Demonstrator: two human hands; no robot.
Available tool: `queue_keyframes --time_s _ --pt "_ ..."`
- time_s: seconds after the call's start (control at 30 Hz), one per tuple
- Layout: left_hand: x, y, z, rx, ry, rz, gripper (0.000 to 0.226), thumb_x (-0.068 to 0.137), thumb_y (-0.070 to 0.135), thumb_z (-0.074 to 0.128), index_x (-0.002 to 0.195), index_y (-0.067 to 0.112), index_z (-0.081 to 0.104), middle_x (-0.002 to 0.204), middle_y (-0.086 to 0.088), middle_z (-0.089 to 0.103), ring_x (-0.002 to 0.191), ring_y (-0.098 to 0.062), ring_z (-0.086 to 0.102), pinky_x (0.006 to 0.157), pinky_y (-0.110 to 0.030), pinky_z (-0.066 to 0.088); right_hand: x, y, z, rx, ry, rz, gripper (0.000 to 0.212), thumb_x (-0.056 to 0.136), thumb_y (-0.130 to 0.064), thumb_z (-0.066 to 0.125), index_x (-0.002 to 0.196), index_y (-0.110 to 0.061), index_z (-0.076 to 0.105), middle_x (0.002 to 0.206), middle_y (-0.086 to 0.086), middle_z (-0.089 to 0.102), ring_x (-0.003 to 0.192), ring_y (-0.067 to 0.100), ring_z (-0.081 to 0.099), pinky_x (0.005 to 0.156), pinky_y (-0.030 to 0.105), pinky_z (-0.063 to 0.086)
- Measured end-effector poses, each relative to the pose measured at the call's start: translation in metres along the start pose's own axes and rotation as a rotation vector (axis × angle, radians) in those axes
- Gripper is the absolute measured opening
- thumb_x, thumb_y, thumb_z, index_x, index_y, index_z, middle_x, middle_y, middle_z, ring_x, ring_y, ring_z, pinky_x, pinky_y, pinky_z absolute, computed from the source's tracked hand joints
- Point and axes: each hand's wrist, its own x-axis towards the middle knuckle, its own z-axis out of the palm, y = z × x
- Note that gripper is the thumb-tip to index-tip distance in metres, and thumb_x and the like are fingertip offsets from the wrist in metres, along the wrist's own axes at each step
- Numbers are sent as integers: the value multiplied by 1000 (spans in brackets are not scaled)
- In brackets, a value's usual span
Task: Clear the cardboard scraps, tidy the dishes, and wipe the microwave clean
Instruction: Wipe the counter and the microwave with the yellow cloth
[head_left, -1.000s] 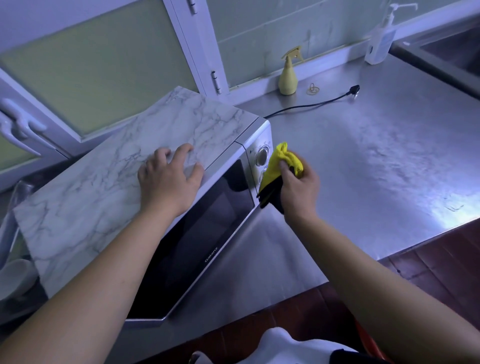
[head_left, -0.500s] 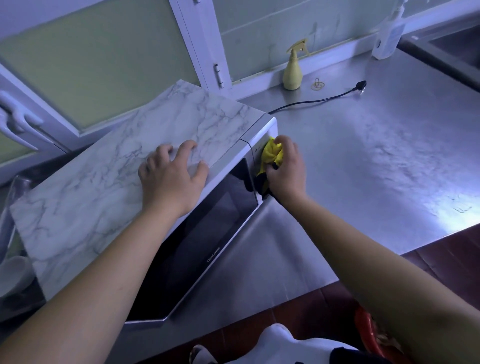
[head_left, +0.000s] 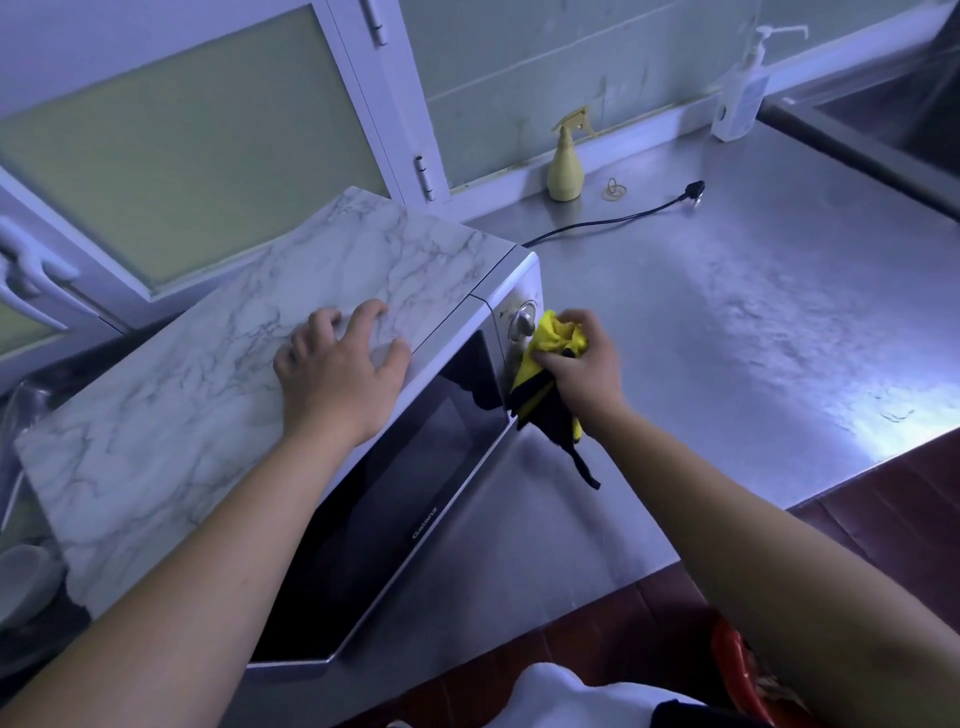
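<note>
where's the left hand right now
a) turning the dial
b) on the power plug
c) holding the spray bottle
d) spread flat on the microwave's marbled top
d: the left hand lies spread on top of the microwave, while the right hand holds the yellow cloth by the dial.

The marble-topped white microwave (head_left: 156, 441) sits at the left end of the steel counter (head_left: 727, 338) — along the back edge stand a yellow spray bottle (head_left: 565, 166) and, rightward, a clear pump bottle (head_left: 740, 98).
</note>
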Motion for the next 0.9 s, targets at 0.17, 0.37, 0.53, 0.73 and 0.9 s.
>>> queue_keyframes --time_s 0.17,0.37,0.53,0.73,0.9 --pt "0 -1 1 6 0 4 44 94 58 37 135 42 41 141 -7 37 133 -31 33 116 -49 18 3 8 -30 1 132 53 39 76 -5 72 101 -35 66 86 -11 63 84 17 62 86 42 56" --pt "0 0 2 1 13 1 43 94 57 38 135 41 43 140 -7 38 133 -31 34 115 -49 18 25 -46 -24 -112 135 -396 39 72 -2 60 105 -20 71 98 -8 57 77 8 56 70 18 48" --pt "2 -2 6 2 29 13 43 95 55 40 135 41 43 140 -9 39 133 -32 35 114 -49 19 31 -37 8 -143 112 -394 25 73 -4 63 97 -10 65 94 -3 57 79 15 51 68 22 41" --pt "4 -4 8 17 23 15 44 94 57 38 135 43 40 139 -8 37 133 -32 33 114 -51 18 17 46 23 -82 72 78 17 79 -3 63 87 -17 59 74 -2 57 70 19 51 59 25 41" --pt "4 -2 6 16 7 7 45 93 58 37 135 43 39 141 -7 36 134 -32 32 115 -51 17 5 66 31 -38 77 226 16 81 -5 61 85 -20 57 68 -2 54 60 16 46 43 14 34"
